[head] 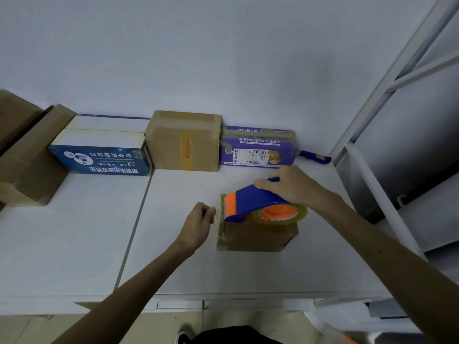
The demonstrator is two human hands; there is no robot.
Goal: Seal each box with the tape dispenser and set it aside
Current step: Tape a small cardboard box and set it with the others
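White table [74, 244] against a plain white wall; entries run from the grip outward.

1. Right hand [293, 187]: fingers wrapped over the handle of the tape dispenser [255, 202], clamped firmly on it.
2. Tape dispenser: blue body and orange blade end, with a clear tape roll [280, 214] on an orange hub. It rests on or just over the small cardboard box [255, 237]. Its long axis runs left to right across the box top, blade end toward the left edge and roll toward the right.
3. Small cardboard box: brown, near the middle of the table, directly beneath the dispenser. A glossy strip shows down its left side, probably tape.
4. Left hand [198, 224]: fingers curled at the box's upper left edge, just beside the blade end. Whether it pinches a tape end or only steadies the box cannot be told.
5. Working relation: the blade sits at the left edge, so a sealing stroke would likely draw rightward along the dispenser's own axis while the nearer left hand anchors the start.
6. Back row along the wall, well apart from the work: blue-and-white box [99, 157], tall brown box [183, 142], purple box [258, 147], blue-handled tool [315, 157].
7. Far left: stacked brown cartons [29, 155].
8. Far right: white metal frame [397, 70].
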